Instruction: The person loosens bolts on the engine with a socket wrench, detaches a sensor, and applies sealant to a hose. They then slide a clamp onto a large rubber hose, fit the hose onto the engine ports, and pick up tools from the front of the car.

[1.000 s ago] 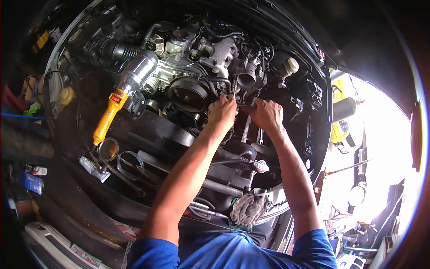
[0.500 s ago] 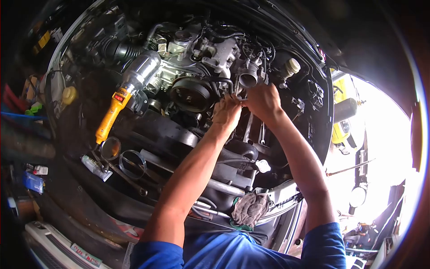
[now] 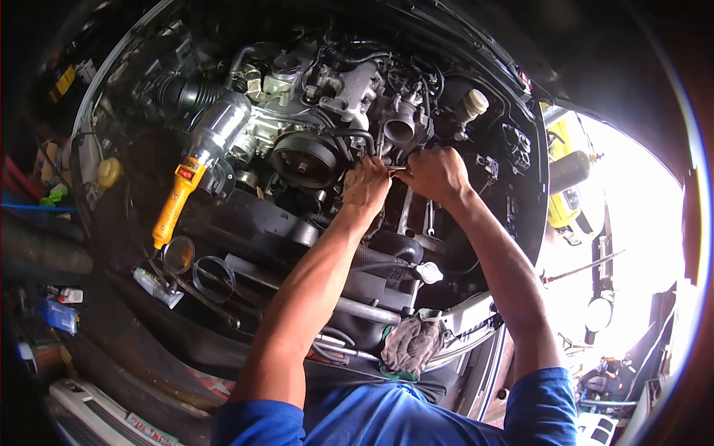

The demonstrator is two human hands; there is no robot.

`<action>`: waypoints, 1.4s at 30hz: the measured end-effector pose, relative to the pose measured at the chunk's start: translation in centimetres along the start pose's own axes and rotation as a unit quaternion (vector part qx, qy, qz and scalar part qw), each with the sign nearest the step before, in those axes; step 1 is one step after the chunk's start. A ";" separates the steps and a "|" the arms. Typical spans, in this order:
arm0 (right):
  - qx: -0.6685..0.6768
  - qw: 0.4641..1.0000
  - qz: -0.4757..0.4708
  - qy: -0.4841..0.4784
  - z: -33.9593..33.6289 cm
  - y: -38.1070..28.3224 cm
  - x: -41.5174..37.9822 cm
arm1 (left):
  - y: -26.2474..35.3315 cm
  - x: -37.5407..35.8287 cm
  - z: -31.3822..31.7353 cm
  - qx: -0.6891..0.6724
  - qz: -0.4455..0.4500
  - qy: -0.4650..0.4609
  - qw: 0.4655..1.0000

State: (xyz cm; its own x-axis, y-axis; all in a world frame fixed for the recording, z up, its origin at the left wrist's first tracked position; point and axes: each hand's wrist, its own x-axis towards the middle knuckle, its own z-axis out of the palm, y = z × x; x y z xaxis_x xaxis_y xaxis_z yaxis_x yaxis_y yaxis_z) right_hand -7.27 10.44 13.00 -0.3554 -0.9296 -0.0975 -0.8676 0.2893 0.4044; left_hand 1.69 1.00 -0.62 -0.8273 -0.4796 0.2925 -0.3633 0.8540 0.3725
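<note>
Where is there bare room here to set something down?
The dark panel between the yellow-handled tool and the pulley looks bare, as does the black surface below the tube. Crowded: around the left hand and right hand, among hoses and metal parts.

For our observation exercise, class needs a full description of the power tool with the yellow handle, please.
The yellow-and-silver power tool has a bulky, shiny, metallic-looking body and a long, plastic-looking yellow handle with a red patch near its upper end. It lies aslant, body toward the silver-grey metal engine, handle end down beside a round, ring-shaped object. Neither left hand nor right hand touches it. Its switch state cannot be told.
</note>
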 end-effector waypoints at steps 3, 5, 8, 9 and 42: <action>-0.013 1.000 -0.008 0.016 0.5 0.3 -0.2 | 0.1 0.3 0.0 0.004 0.002 -0.004 1.000; -0.024 0.999 -0.011 0.024 1.4 0.4 -0.1 | -0.1 0.0 0.2 -0.005 0.008 0.007 1.000; -0.005 1.000 0.000 0.018 1.5 0.3 -0.4 | -0.1 -0.2 0.2 0.024 0.016 -0.006 1.000; 0.001 1.000 0.002 0.027 1.7 0.4 -0.2 | -0.2 0.0 0.2 0.039 0.024 -0.006 0.999; 0.101 0.965 0.059 0.234 4.2 -0.6 -3.6 | 0.4 -0.5 -3.0 -0.090 -0.043 -0.066 0.993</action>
State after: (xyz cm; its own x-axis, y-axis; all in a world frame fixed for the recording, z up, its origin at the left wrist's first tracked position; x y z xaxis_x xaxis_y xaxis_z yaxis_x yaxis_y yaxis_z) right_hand -6.97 14.57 9.27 -0.3003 -0.8750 0.3797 -0.8977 0.3938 0.1974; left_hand 3.28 0.93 2.02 -0.8497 -0.5088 0.1380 -0.3636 0.7552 0.5454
